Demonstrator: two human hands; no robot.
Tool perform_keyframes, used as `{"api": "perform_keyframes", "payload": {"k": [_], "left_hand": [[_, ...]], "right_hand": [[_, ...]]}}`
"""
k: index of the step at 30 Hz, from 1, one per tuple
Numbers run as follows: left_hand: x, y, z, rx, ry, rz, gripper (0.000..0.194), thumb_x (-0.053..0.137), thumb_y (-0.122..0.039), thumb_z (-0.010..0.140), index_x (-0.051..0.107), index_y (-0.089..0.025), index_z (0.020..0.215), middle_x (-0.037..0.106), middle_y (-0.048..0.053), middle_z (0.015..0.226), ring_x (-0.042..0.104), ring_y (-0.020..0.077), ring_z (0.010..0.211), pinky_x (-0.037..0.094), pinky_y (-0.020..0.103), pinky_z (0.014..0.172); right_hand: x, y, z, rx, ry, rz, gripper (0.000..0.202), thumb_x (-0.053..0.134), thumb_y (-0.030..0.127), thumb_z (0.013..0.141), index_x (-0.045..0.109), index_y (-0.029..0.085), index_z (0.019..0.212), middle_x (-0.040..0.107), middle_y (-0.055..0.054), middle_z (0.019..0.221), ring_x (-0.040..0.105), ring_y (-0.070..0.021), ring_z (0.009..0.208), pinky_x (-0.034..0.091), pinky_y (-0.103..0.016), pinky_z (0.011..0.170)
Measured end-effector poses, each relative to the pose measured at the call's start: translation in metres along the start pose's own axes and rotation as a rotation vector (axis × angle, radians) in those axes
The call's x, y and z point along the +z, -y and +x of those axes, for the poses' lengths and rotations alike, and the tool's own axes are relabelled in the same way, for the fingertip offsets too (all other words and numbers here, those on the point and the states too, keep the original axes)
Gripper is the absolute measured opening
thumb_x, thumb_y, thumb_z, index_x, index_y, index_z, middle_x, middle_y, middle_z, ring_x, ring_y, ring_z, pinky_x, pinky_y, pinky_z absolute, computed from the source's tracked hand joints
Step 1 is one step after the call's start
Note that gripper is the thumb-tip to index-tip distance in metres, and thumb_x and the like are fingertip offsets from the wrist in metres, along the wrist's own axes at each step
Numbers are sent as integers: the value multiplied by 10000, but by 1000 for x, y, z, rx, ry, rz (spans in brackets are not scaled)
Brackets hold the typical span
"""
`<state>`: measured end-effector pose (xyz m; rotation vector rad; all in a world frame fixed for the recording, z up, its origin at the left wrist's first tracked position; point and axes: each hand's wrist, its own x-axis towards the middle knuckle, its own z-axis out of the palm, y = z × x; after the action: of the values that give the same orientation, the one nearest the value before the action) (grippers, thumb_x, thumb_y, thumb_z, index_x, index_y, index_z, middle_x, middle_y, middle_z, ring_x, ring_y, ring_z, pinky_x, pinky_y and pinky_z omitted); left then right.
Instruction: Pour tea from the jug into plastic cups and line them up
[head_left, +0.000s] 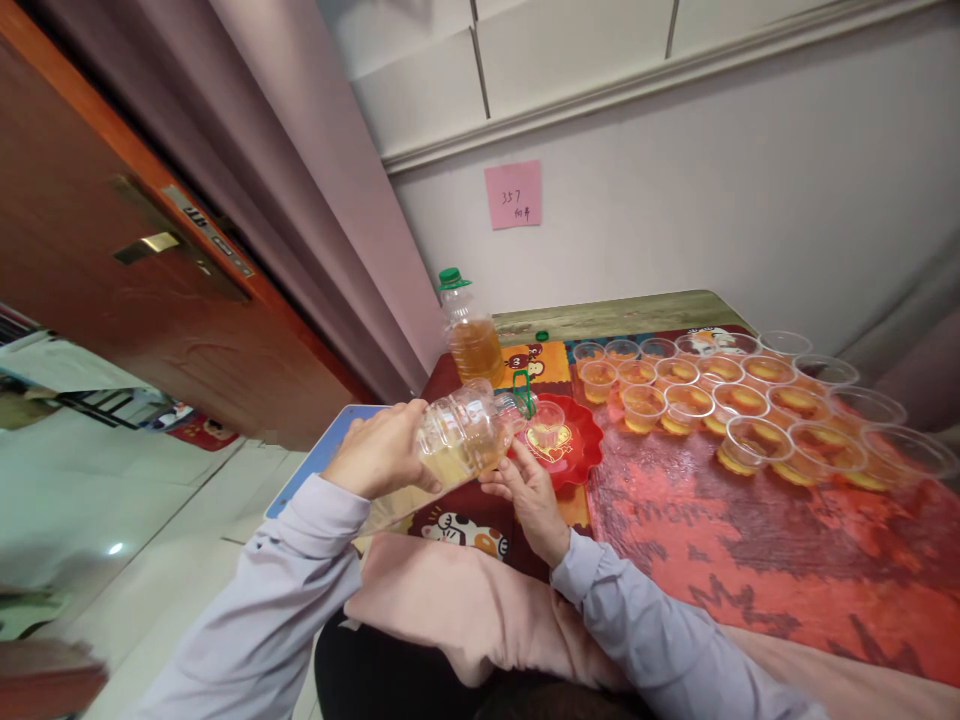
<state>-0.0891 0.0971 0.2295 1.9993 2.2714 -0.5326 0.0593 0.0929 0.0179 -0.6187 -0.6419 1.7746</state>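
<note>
My left hand (382,450) is wrapped round a clear plastic bottle (457,440), tilted with its neck to the right and pale yellow liquid inside. Fingers of my right hand (529,490) touch the underside of the bottle near its neck. A green ring handle (523,394) hangs at the neck. Beside the mouth, a clear plastic cup (547,425) stands on a red scalloped plate (581,462). Whether liquid is flowing cannot be made out. Several clear cups of amber liquid (690,402) stand in rows on the right.
Behind my hands stands an upright bottle of amber liquid (478,345) with a green cap. A loose green cap (542,336) lies near the wall. Red patterned covering (675,520) lies under the cups. A wooden door (150,200) and curtain are on the left.
</note>
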Motion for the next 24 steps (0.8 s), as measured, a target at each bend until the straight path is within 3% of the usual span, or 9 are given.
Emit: {"api": "perform_keyframes", "payload": {"k": [24], "left_hand": [[-11,-8,-3,4,-3,21,851,883,-483,598,564,-250,1351,706,126,1399,659,392,1293,511,478,986]], "right_hand": [[0,2,-1,7,-3,5,881,880,578,801,554,167,1509,756,-39,943,765,-193,812,639,-356,775]]}}
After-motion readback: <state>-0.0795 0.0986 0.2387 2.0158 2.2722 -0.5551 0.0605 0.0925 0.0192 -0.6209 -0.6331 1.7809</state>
